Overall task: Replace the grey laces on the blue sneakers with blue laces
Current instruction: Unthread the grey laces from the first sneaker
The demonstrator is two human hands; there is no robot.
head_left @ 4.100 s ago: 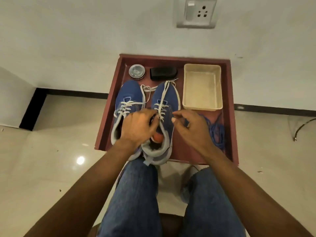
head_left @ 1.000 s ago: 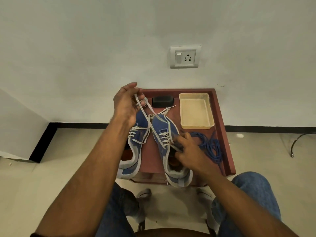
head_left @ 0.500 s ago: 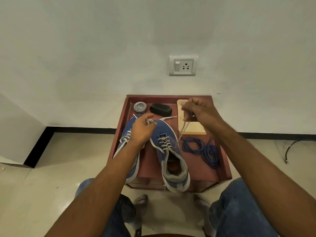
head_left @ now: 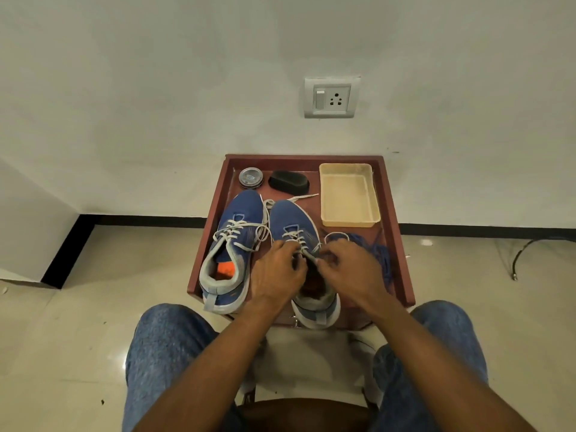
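- The left hand (head_left: 277, 272) lies over the left side of the right blue mesh sneaker (head_left: 299, 241), its fingers curled in and pinching the grey flat lace (head_left: 300, 241) at the lower eyelets.
- The right hand (head_left: 349, 269) meets it from the other side of that sneaker, fingers bent tight on the same lace; the fingertips of both hands come almost together over the tongue.
- This sneaker stands in the dark red wooden tray (head_left: 402, 244), toe toward the wall; its grey heel sticks out over the tray's near rim. Loose lace ends trail past its toe.
- The left blue mesh sneaker (head_left: 233, 244), just left of the right sneaker and touching it near the toe, keeps its grey lacing; an orange patch shows inside its opening, and its heel also passes the near rim.
- The bundle of dark blue laces (head_left: 378, 254) lies on the tray floor right of the right sneaker, partly behind the right hand.
- Beyond the right sneaker's toe sit a round metal tin (head_left: 251, 177) and a black oblong brush (head_left: 288, 181); a shallow cream plastic tub (head_left: 349, 194) fills the far right corner.
- Bare tray floor shows only in narrow strips between the sneakers and the rims.
- The tin lid carries a label too small to read.
- A white wall socket with switch (head_left: 331, 97) sits above the tray.
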